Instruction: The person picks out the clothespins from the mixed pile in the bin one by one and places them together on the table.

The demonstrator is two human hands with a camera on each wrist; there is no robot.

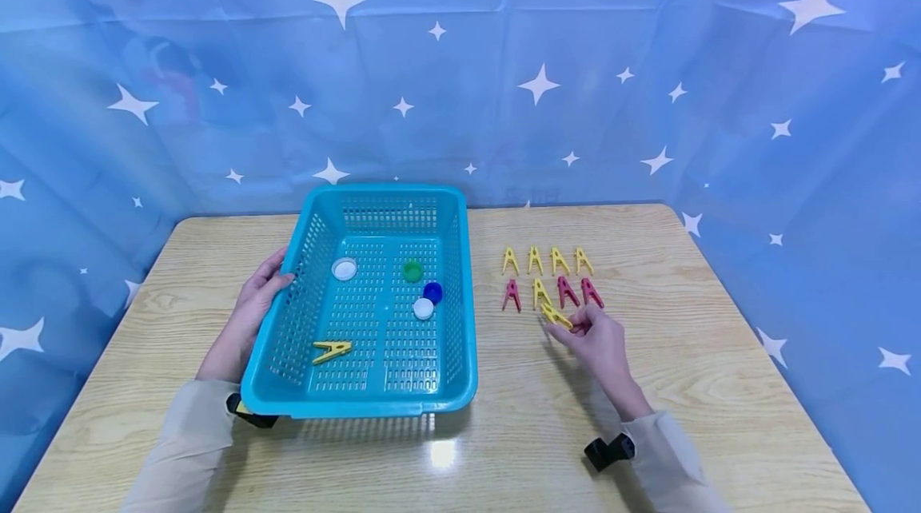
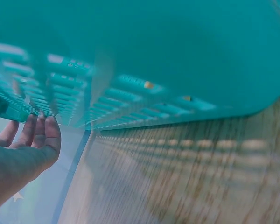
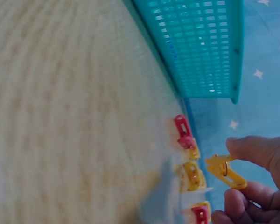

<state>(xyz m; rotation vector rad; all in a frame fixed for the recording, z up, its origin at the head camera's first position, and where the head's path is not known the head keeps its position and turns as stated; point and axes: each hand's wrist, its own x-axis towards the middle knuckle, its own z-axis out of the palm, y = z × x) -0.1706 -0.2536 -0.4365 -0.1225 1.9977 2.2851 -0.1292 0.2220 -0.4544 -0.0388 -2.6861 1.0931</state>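
My left hand (image 1: 257,297) holds the left side of a turquoise plastic basket (image 1: 360,407), thumb over the rim and fingers (image 2: 51,133) against the outer slotted wall. To the right of the basket, my right hand (image 1: 597,337) pinches a yellow clothespin (image 3: 226,171) between thumb and fingers, above the table. Just beyond it are two rows of clothespins: yellow ones (image 1: 558,260) at the back, and in front a yellow one (image 1: 540,293) among red ones (image 1: 512,295). Inside the basket lies another yellow clothespin (image 1: 332,351).
Bottle caps lie on the basket floor: a green one (image 1: 412,271), a blue one (image 1: 432,292) and white ones (image 1: 423,308). The wooden table (image 1: 532,433) ends at a blue star-patterned curtain (image 1: 460,97) behind and at the sides.
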